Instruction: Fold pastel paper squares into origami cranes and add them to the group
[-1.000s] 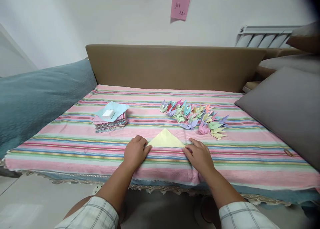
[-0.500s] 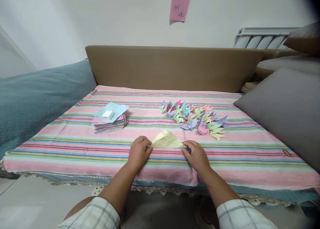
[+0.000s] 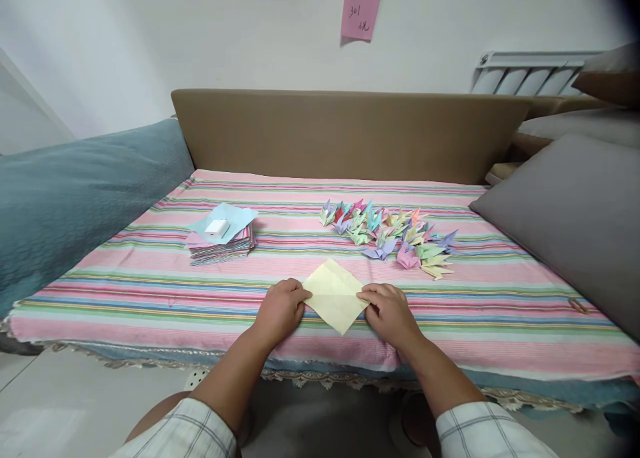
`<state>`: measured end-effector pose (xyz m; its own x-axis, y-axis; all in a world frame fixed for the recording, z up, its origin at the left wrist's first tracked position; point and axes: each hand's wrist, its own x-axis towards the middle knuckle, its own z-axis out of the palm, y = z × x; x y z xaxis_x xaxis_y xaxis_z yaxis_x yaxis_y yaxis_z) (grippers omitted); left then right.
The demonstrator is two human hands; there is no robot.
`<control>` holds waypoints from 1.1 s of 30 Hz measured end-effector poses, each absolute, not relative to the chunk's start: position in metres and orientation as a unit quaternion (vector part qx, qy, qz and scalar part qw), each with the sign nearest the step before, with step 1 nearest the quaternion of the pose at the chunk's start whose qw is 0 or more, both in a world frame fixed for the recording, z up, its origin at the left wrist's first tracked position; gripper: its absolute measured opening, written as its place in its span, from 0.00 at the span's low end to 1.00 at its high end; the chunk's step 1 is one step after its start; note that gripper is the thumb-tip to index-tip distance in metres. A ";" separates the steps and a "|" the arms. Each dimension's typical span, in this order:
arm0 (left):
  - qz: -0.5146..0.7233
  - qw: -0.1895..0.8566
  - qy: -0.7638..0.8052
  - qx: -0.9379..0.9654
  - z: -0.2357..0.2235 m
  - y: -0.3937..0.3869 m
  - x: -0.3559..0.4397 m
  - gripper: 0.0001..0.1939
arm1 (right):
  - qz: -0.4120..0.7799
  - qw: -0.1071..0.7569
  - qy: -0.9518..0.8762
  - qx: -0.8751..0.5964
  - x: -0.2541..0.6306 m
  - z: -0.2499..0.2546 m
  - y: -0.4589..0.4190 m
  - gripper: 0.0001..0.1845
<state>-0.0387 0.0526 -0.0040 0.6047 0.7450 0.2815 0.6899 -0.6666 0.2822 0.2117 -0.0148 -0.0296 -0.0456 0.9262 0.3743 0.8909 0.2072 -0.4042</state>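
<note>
A pale yellow square of origami paper (image 3: 334, 297) is spread out like a diamond on the striped cloth, with a crease running across its middle. My left hand (image 3: 283, 308) pinches its left corner between thumb and fingers. At the opposite corner, my right hand (image 3: 390, 311) grips the paper the same way. Beyond my right hand lies a group of folded paper cranes (image 3: 381, 246) in several colours. To the far left stands a stack of coloured paper sheets (image 3: 223, 253), with a light blue sheet on top and a small white box (image 3: 217, 229) resting on that.
The striped cloth (image 3: 125, 311) covers a sofa seat with a brown backrest (image 3: 340, 138). A blue-covered armrest (image 3: 90, 198) bounds the left side, and a grey cushion (image 3: 570, 225) leans at the right. A small brownish object (image 3: 579, 305) lies near the cushion.
The yellow paper, folded up into a triangle before, is now opened out into a diamond with its lower point toward me. Both hands stay at its side corners.
</note>
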 end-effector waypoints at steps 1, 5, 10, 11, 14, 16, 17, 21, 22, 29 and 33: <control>0.186 0.071 0.400 0.895 -0.004 0.053 -0.039 0.17 | 0.033 0.278 -0.725 -0.629 0.212 -0.029 -0.015 0.19; 0.176 0.065 0.397 0.898 -0.004 0.053 -0.041 0.17 | 0.057 0.255 -0.734 -0.627 0.214 -0.026 -0.017 0.21; 0.183 0.070 0.413 0.890 -0.005 0.054 -0.040 0.17 | 0.077 0.255 -0.743 -0.614 0.218 -0.027 -0.016 0.23; 0.184 0.068 0.416 0.888 -0.004 0.054 -0.040 0.16 | 0.078 0.257 -0.744 -0.612 0.219 -0.027 -0.015 0.23; 0.186 0.059 0.423 0.885 -0.004 0.054 -0.037 0.14 | 0.080 0.263 -0.737 -0.618 0.220 -0.029 -0.014 0.22; 0.190 0.057 0.428 0.882 -0.005 0.056 -0.036 0.13 | 0.079 0.267 -0.727 -0.627 0.219 -0.030 -0.012 0.20; 0.194 0.058 0.431 0.879 -0.005 0.056 -0.036 0.12 | 0.079 0.271 -0.721 -0.633 0.219 -0.031 -0.011 0.20; 0.228 0.077 0.438 0.866 -0.004 0.059 -0.035 0.10 | 0.076 0.296 -0.704 -0.641 0.218 -0.030 -0.009 0.15; 0.242 0.089 0.438 0.861 -0.003 0.060 -0.035 0.09 | 0.074 0.308 -0.702 -0.638 0.218 -0.029 -0.009 0.14; 0.384 0.251 0.425 0.780 0.015 0.057 -0.036 0.10 | 0.104 0.457 -0.647 -0.601 0.219 -0.012 -0.014 0.13; 0.440 0.394 0.394 0.704 0.024 0.052 -0.033 0.13 | 0.222 0.522 -0.571 -0.593 0.216 0.001 -0.022 0.15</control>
